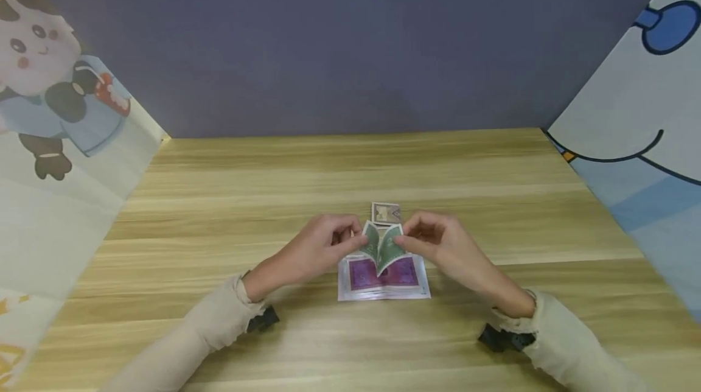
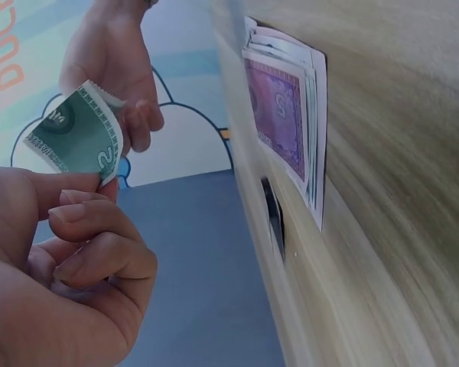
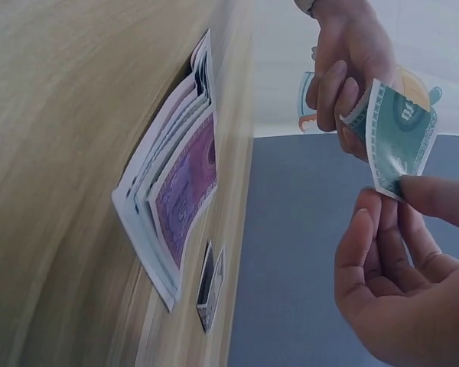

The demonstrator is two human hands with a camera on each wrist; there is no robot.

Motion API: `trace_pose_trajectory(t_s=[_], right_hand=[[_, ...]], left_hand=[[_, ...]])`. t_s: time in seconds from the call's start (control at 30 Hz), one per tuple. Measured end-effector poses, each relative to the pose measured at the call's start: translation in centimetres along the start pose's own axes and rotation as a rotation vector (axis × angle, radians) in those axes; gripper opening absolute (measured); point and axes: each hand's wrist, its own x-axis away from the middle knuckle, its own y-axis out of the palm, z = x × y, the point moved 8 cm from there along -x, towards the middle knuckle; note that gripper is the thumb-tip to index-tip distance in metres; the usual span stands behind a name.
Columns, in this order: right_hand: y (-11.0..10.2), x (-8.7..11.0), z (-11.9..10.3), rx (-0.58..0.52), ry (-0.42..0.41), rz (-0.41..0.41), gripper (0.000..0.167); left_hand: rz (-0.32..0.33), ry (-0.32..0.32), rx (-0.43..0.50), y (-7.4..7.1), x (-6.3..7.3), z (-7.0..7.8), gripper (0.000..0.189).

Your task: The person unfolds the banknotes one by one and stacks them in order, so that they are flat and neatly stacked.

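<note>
A green play banknote [image 1: 391,250], creased down its middle into a V, is held above the table by both hands. At its left end, my left hand [image 1: 320,246] pinches it between thumb and fingers. The opposite end is pinched the same way by my right hand [image 1: 446,249]. Below lies a stack of paper notes with a purple note [image 1: 361,275] on top, marked with a 5 in the left wrist view. Just behind the green note, a small folded note [image 1: 386,213] rests on the table, its fold slightly raised in the right wrist view.
The wood-grain table [image 1: 246,167] meets a dark blue-grey panel [image 1: 350,45] at the back. Side panels with cartoon figures [image 1: 66,75] stand left and right. A black wrist device [image 1: 506,338] shows under the right sleeve, another under the left.
</note>
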Motion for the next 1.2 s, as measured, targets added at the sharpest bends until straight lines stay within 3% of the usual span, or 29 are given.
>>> trace_pose_trajectory(t_s=[0.27,0.57,0.93,1.2], right_hand=[[-1.0,0.6,1.0,0.039,0.080,0.040,0.012],[-2.0,1.3,1.7,0.072,0.098,0.054,0.014],[-2.1,1.8,2.3,0.096,0.132,0.049,0.015],[-1.4,1.7,3.1,0.108,0.155,-0.013,0.012]], left_hand=[[0.024,-0.012,-0.022,-0.7,0.2,-0.3,0.015],[0.036,-0.029,-0.023,-0.8,0.8,-0.6,0.016],[-0.004,-0.069,-0.017,0.0,1.6,-1.5,0.020],[-0.056,-0.083,-0.051,0.7,1.8,-1.9,0.022]])
